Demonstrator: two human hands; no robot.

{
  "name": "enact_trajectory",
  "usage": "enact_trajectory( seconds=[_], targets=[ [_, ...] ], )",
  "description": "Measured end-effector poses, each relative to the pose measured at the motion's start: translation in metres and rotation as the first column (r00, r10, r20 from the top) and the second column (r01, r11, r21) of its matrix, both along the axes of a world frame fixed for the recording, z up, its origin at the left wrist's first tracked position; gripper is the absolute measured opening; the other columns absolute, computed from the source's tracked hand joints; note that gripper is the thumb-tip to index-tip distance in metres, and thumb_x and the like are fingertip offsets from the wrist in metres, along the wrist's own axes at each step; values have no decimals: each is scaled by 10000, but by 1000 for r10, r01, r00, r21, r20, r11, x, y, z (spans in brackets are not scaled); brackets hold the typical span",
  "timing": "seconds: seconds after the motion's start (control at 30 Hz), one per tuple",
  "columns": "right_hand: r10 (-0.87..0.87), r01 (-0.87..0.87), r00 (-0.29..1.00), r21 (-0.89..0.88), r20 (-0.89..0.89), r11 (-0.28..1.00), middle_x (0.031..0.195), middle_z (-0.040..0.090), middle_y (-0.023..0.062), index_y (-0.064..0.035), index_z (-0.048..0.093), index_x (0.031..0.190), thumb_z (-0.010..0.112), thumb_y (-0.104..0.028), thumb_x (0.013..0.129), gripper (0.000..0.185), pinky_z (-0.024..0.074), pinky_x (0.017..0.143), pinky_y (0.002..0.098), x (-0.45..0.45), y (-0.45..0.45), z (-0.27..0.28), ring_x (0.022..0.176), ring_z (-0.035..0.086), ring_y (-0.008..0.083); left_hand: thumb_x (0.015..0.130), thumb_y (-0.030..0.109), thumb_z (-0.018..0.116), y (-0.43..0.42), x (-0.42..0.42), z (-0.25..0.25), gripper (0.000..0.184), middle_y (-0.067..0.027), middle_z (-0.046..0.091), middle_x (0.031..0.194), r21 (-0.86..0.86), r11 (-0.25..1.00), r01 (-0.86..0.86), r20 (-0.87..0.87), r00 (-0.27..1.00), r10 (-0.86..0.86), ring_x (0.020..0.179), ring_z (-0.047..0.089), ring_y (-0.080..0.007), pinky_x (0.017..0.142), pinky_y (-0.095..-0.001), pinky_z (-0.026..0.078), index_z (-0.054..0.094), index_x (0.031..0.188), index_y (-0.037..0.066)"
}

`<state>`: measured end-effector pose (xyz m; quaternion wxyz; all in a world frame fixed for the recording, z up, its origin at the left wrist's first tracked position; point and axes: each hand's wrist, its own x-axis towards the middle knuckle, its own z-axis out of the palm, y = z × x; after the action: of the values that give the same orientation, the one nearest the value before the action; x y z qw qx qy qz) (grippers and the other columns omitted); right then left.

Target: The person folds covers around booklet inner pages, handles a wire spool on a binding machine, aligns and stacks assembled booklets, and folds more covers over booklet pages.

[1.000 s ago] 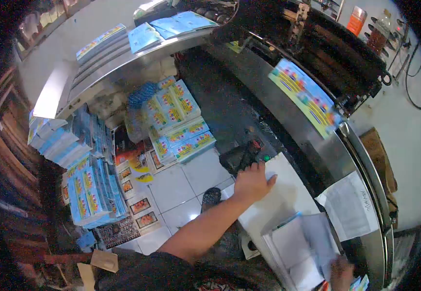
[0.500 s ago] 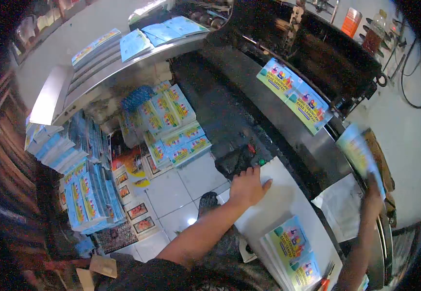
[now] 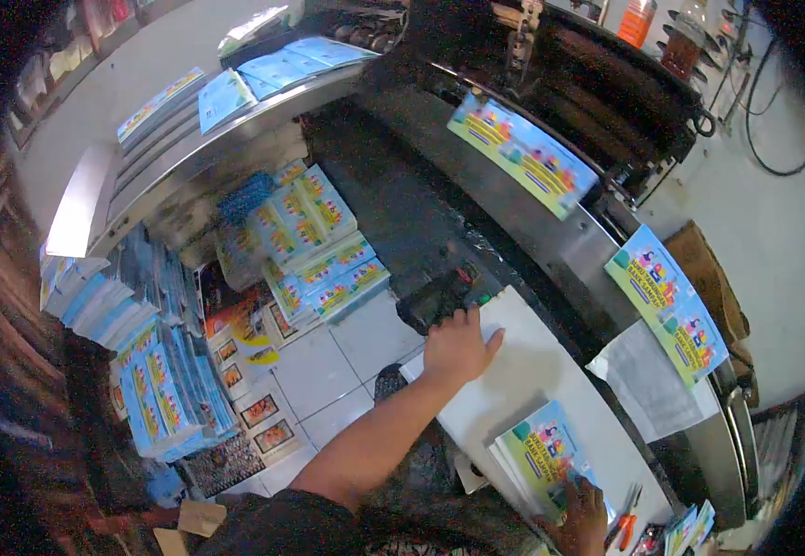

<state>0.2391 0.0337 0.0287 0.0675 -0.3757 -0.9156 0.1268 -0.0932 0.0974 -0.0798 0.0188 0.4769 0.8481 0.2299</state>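
Note:
My left hand [image 3: 461,350] lies on the far edge of a white board [image 3: 504,352], fingers spread and holding nothing. On the board's near part is a stack of printed covers [image 3: 541,445], blue, green and yellow with cartoon figures. My right hand [image 3: 583,519] touches the top cover at its lower right corner, fingers stretched over it with the thumb apart. Beyond the board, a double printed cover [image 3: 666,301] lies alone on the right end of the machine's metal bed. Another double cover [image 3: 523,153] lies farther along it, against the dark machine [image 3: 597,74].
Orange-handled pliers [image 3: 625,528] lie right of the stack. A white sheet [image 3: 648,385] hangs over the bed's edge. Bundled covers [image 3: 314,218] and tall stacks [image 3: 166,389] stand on the tiled floor to the left. More sheets [image 3: 300,65] rest on a slatted metal rack [image 3: 189,139].
My right hand has let go of a cover at the bed's right end and moved down to the stack. The cover now lies flat there. My left hand stays on the board.

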Motion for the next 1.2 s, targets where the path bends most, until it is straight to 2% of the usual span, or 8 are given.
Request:
enact_trajectory(
  seconds=[0.33,0.37,0.43,0.53,0.6,0.7,0.87,1.2],
  targets=[
    [-69,215,950,-478,305,851,1252,558,236,-24,520,1279,738,-284,793,593,434,982,444,39,41,22,1193,498,408,891,544,500,-2,1,-1,624,-168,623,989,-9,1000,-14,-38,999,13,863,657,-308,730,-447,524,536,1168,-14],
    [-246,267,964,-333,105,904,818,614,240,-34,655,972,652,-172,793,226,462,634,454,45,41,31,754,632,366,891,544,500,-2,0,-1,624,-168,623,989,-11,1000,-18,-34,999,18,863,657,-308,730,-447,524,536,1168,-14],
    [-285,318,935,-144,209,937,707,576,220,-8,609,842,563,-98,811,106,430,587,464,46,70,50,672,598,381,890,543,502,-4,0,5,640,-170,623,993,-42,999,7,8,1000,-6,880,655,-312,744,-453,522,525,1194,-20],
    [-426,359,900,405,86,841,988,630,257,-42,626,1168,522,-127,899,301,481,847,438,102,123,48,950,614,406,887,541,508,-1,1,6,639,-173,621,1003,-84,996,4,24,1000,-2,897,653,-317,751,-461,521,525,1197,-18],
    [-534,572,819,239,-209,785,1229,588,236,-52,529,1330,472,-97,948,389,438,985,403,106,173,93,1141,570,375,886,541,510,0,1,5,635,-175,620,1008,-66,998,8,23,1000,-7,904,651,-320,758,-465,519,526,1193,-15],
    [-303,512,854,572,-424,641,1346,547,154,-68,506,1358,468,-32,939,422,423,1019,363,51,211,141,1231,540,281,885,542,513,0,0,6,637,-178,618,1020,-79,997,9,20,1000,-7,917,648,-323,772,-470,515,521,1197,-13],
    [-177,226,974,712,-145,664,1301,576,167,-59,527,1331,502,-40,880,452,425,1025,400,-3,273,82,1204,555,316,882,544,518,-2,-1,6,655,-178,616,1030,-62,998,-5,-6,1000,4,924,645,-323,785,-474,510,508,1221,-17],
    [-76,42,984,199,164,979,883,629,189,-27,609,1059,649,-105,804,269,500,745,442,14,126,-18,820,620,396,877,523,530,-5,0,-2,643,-202,618,1053,-5,999,-38,33,999,38,915,636,-341,773,-460,512,512,1222,-19]
  ],
)
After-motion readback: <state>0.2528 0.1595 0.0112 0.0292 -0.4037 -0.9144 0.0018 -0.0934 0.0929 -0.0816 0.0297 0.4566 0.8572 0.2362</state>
